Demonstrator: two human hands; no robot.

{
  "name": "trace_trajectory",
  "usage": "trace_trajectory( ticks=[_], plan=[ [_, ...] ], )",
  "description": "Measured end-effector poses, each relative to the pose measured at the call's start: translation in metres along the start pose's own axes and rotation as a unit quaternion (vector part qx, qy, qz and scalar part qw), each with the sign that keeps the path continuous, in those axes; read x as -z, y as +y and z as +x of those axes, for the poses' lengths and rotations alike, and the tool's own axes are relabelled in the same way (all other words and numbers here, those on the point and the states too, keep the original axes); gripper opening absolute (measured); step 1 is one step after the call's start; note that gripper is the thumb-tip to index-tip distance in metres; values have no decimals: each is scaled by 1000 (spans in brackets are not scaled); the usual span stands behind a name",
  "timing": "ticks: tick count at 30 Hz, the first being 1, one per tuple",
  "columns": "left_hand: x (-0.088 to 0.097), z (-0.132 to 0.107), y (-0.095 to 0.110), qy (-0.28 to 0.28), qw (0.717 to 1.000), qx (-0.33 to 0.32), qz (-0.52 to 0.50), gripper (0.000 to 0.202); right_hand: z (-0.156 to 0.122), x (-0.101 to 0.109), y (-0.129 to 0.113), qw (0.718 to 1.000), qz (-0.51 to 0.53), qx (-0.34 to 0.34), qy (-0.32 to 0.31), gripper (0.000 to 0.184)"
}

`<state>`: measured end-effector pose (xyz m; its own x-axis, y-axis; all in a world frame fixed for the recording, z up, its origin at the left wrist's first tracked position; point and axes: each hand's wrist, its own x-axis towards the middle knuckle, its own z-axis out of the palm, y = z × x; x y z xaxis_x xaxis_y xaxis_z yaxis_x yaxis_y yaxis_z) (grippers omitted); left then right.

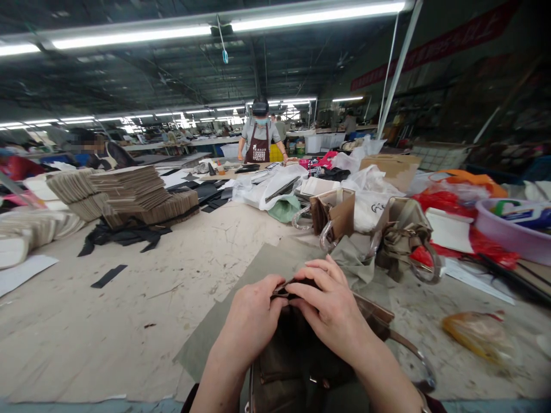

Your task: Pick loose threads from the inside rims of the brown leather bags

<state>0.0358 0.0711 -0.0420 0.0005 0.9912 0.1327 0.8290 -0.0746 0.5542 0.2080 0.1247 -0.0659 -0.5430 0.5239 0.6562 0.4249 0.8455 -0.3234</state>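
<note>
A dark brown handbag (284,367) lies at the table's near edge, right in front of me. My left hand (253,312) pinches the bag's upper edge between thumb and fingers. Close beside it, my right hand (327,301) grips the same edge, fingers curled over the top. A dark gap in the material shows between the two hands. The bag's handle (413,350), wrapped in clear plastic, sticks out to the right. Beneath the bag lies a grey-green sheet (241,287). My hands hide most of the edge they hold.
Stacked beige pieces (129,189) stand at left, near black strips (109,276). Ahead right are a brown bag (333,209), an olive bag (402,235) and a purple basin (516,229). A plastic pouch (477,335) lies right. Across the table stands a person in an apron (258,143).
</note>
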Motion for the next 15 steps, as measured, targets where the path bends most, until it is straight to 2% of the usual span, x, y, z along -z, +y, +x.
trace_trajectory(
  ticks=[15],
  plan=[
    [2, 0, 4, -8, 1000, 4, 30, 17, 1, 0, -1, 1000, -17, -25, -7, 11]
  ],
)
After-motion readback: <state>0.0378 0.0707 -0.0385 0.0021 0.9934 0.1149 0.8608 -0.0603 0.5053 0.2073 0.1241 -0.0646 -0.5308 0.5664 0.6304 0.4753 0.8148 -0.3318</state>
